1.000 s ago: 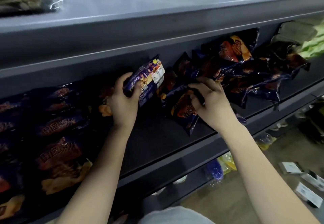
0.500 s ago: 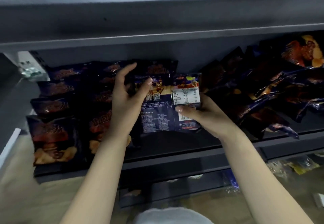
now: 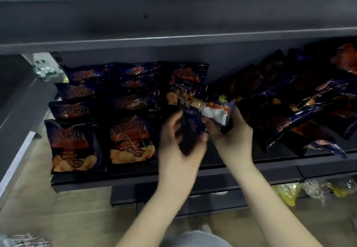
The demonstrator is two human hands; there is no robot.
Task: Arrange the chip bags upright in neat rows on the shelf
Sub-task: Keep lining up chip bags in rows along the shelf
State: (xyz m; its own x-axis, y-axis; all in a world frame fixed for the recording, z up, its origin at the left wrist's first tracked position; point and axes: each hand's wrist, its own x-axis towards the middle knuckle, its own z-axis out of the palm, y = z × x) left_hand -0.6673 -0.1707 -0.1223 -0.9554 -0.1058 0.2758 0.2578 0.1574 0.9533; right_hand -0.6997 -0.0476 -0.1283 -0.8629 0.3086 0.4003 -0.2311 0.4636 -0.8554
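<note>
Fingers [image 3: 211,126] of left hand [image 3: 179,150] and right hand [image 3: 232,140] pinch one chip bag [image 3: 216,114], light, slippery and crushable, so it seems best held at its side seams

Head view, downward, near shelf [image 3: 173,171]

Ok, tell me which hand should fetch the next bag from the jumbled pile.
Right. The right hand sits beside the jumbled pile, though it grips the held bag; the left hand, also gripping it, is on the side of the neat rows.
</note>
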